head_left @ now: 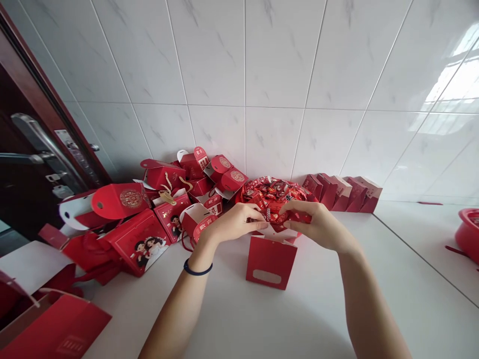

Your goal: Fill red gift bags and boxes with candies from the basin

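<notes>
A red box (pixel 271 264) with a pale oval window stands upright on the white table, its top open. Behind it lies a heap of red wrapped candies (pixel 275 192). My left hand (pixel 241 220) is above the box's left rear side, fingers curled towards the thumb; what lies between them is hard to make out. On the opposite side, my right hand (pixel 318 222) curls its fingers and thumb around red wrapped candies. Both hands are near the open top and the front of the heap. A dark band circles my left wrist.
Red gift boxes (pixel 130 199), some with cords, are piled at the left. Several narrow red boxes (pixel 344 194) stand in a row by the tiled wall (pixel 275 60). A red bag (pixel 56 324) is front left; a red basin (pixel 469 229) is far right.
</notes>
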The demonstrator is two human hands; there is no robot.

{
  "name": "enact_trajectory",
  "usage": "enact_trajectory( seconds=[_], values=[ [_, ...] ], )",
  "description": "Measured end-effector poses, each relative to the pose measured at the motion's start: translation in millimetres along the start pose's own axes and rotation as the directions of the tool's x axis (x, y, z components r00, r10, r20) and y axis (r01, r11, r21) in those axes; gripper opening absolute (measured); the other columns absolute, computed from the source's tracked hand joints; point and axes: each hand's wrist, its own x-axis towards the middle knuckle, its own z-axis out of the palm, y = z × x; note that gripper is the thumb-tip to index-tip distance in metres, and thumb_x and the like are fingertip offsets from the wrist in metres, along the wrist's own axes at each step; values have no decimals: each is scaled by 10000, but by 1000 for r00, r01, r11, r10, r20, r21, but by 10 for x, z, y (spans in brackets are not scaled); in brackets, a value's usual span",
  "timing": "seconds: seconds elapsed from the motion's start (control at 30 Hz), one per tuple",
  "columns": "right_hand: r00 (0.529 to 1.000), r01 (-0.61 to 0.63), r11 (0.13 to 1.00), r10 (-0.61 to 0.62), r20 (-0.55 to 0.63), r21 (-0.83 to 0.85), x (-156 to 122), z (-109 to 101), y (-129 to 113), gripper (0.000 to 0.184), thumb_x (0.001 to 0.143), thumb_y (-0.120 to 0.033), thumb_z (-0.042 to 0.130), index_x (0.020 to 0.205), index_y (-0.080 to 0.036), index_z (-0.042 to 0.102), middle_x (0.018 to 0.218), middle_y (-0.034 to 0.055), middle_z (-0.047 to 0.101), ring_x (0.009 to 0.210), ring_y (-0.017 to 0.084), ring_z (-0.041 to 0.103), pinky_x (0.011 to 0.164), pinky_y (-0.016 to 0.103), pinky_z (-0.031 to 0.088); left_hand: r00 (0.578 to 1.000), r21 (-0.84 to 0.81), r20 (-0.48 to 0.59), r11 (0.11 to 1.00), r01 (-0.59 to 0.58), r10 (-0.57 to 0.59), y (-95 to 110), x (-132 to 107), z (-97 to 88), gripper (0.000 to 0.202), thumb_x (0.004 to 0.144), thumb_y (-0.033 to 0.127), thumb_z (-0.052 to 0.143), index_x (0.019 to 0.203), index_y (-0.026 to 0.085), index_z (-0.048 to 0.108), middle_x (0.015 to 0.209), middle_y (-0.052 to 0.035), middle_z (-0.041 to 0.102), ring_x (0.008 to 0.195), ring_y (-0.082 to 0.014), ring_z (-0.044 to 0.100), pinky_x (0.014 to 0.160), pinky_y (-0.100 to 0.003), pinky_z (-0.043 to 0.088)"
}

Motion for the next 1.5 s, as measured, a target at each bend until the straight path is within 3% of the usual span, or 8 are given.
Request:
enact_trajectory(
  seconds=[0.2,0.5,0.63,0.73,0.83,1.1,1.27,1.5],
  values=[
    [992,77,997,-74,102,-29,41,107,38,251,882,-162,560,997,-268,757,951,21,778,839,196,706,730,321,534,1000,-7,-24,1000,18,-18,-17,13,1,195,875,340,680,776,254,825,797,-46,711,668,-163,654,610,-229,470],
    [999,8,963,-21,-48,-269,95,255,49,114,828,-227,643,864,-262,745,891,27,697,661,158,569,601,285,432,998,-36,-66,999,-20,18,-6,23,9,215,858,365,702,701,264,809,713,-39,714,655,-177,665,603,-235,487],
    [988,-70,997,71,-140,12,95,187,20,186,851,-306,560,928,-228,711,818,25,660,639,157,503,580,284,406,994,-14,-100,999,-42,40,-14,19,12,177,841,354,723,717,267,816,714,-33,714,611,-168,661,562,-229,478],
    [991,-109,932,129,-34,346,93,114,21,371,814,-270,418,980,-203,743,830,40,649,670,167,489,605,302,419,996,-9,-90,1000,-29,28,-7,15,11,149,843,325,719,752,271,824,732,-31,716,621,-166,660,580,-231,480],
    [989,-139,841,149,23,523,102,85,44,467,729,-219,404,1021,-193,767,844,45,657,695,165,483,623,303,425,998,5,-62,1000,4,-4,-8,13,12,153,860,300,704,771,272,825,771,-35,724,662,-170,670,612,-236,482],
    [993,-108,815,114,24,569,76,92,37,297,780,-216,721,1077,-225,715,1150,58,686,981,194,651,837,330,536,998,-23,-57,999,27,-28,-26,16,4,144,851,302,723,751,256,815,771,-32,711,681,-177,669,619,-243,468],
    [983,-166,763,178,44,624,82,126,30,341,661,-277,890,927,-190,696,1142,87,693,834,186,699,734,344,594,993,27,23,993,115,-115,10,14,-12,184,895,315,678,789,227,799,839,-32,715,796,-182,666,734,-255,480],
    [989,-54,781,128,-75,622,105,166,36,304,640,-294,914,804,-190,679,989,73,730,961,230,705,810,355,599,992,155,39,981,114,-121,57,9,-17,156,901,315,679,892,216,800,902,-27,706,790,-159,653,773,-261,497]
  ],
)
